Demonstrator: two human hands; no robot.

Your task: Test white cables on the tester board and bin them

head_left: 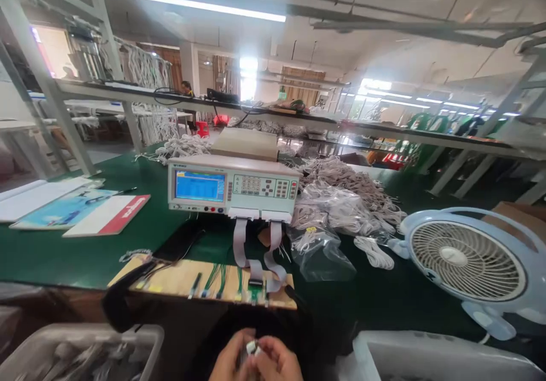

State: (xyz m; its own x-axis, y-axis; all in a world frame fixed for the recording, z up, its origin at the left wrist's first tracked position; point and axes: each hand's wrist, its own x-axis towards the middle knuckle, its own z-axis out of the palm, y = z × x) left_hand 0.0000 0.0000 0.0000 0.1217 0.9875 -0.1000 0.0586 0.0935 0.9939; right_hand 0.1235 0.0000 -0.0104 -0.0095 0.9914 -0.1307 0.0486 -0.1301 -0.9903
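Two bare hands at bottom edge of frame: left hand [230, 363], right hand [279, 363]. No gloves, no rings seen. Fingers [268, 348] short, rounded. Wrists cut off by frame edge; no sleeve in view. Slight blur hides finer detail such as nails.

A cable-assembly factory floor: a beige bench tester with a blue screen [232, 187] on a green-topped counter [77, 250], heaps of bagged white cable bundles [341, 199], a wooden test fixture board [200, 281], long metal-framed shelving [256, 116] and fluorescent tube lighting [211, 7].
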